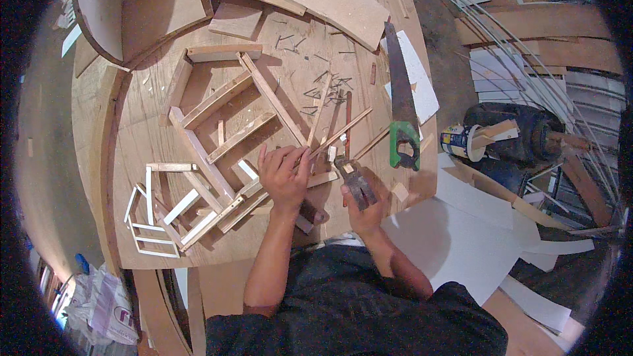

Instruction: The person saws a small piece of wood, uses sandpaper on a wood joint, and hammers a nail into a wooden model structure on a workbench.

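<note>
My left forearm rises almost straight from below, and my left hand is over the near right side of the wooden frame, back of the hand uppermost, fingers bent loosely and pointing away from me; I cannot tell whether they pinch anything. My right forearm slants up and inward from the right, and my right hand is closed around a dark metal tool, its head pointing away from me, just beside a small pale block. The frame lies on the worktop, mostly left of my hands, with a small white frame near its lower left corner. Beyond my hands are scattered nails, and a green-handled handsaw lies to the right.
</note>
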### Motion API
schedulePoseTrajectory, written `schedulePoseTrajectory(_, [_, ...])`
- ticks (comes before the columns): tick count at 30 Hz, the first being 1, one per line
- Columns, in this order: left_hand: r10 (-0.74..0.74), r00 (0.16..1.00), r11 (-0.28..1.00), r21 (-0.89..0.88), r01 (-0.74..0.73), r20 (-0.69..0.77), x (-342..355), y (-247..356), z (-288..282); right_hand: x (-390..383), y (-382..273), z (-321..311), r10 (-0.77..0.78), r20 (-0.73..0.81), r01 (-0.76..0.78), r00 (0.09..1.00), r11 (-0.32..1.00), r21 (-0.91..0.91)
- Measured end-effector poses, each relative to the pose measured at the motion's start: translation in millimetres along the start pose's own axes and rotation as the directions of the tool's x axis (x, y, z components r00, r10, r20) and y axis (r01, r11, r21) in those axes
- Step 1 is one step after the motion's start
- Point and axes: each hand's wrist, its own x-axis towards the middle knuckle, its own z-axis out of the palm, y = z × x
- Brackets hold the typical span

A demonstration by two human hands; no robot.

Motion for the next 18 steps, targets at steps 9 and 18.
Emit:
schedulePoseTrajectory(9, [-0.15,0.988,0.984,-0.096,0.153,0.042,-2,13,-25,-2,28,0,0.015,0.102,-0.002,0.995,0.992,-0.125])
schedulePoseTrajectory(18, [-0.615,0.775,0.701,-0.348,0.622,0.146,-3,92,-80,58,65,-20,0.009,0.358,0.161,0.934,0.882,-0.443])
